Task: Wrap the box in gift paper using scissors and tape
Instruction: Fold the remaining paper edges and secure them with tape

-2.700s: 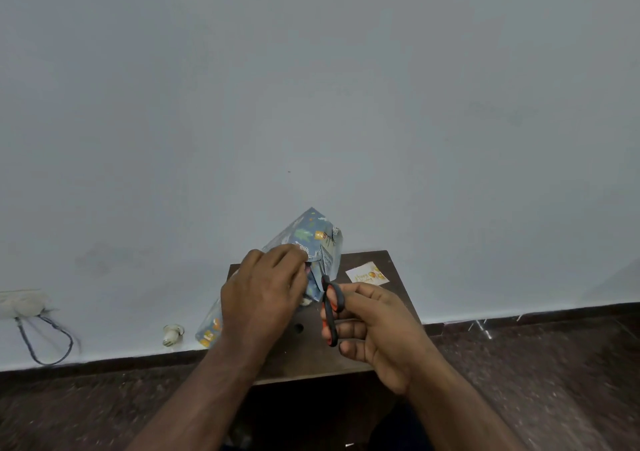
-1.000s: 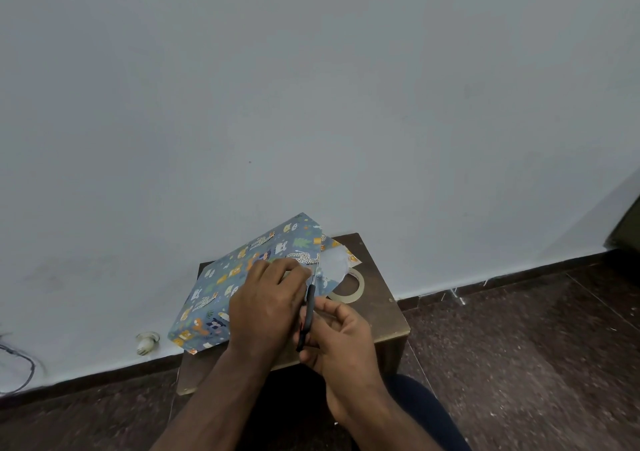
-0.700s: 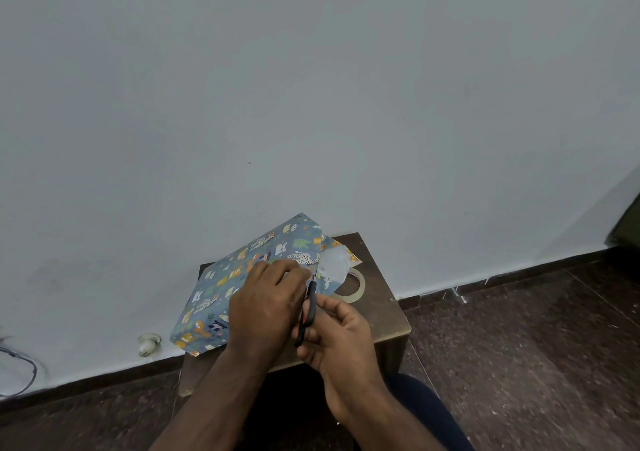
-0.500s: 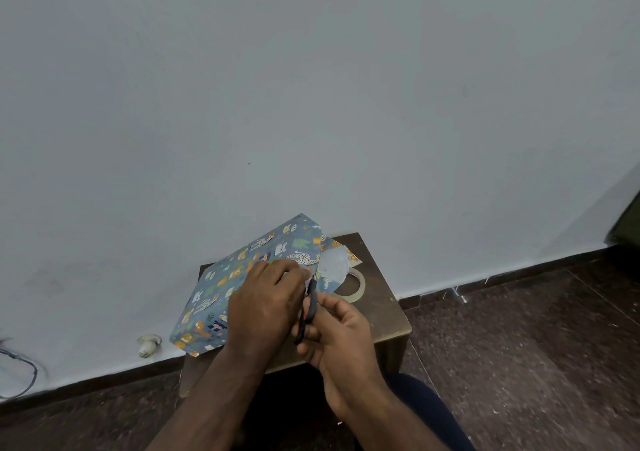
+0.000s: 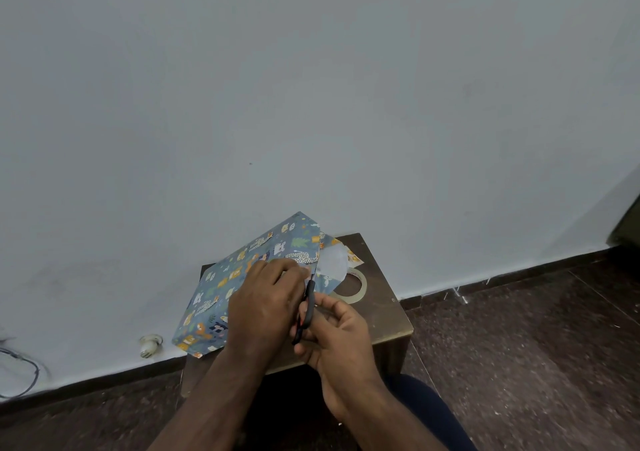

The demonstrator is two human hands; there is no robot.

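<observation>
Blue-patterned gift paper (image 5: 242, 277) now lies flat on the stool's (image 5: 384, 315) left half; left hand (image 5: 263, 308) presses it while right hand (image 5: 332, 336) grips scissors (image 5: 306, 307), trimming its right-hand flap.

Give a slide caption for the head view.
Left hand presses the blue animal-print wrapped box on the small brown wooden table; right hand works black-handled scissors.

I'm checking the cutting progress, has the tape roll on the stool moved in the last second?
No. The tape roll lies in the same spot on the wooden stool, partly under the loose paper flap, as before.
</observation>
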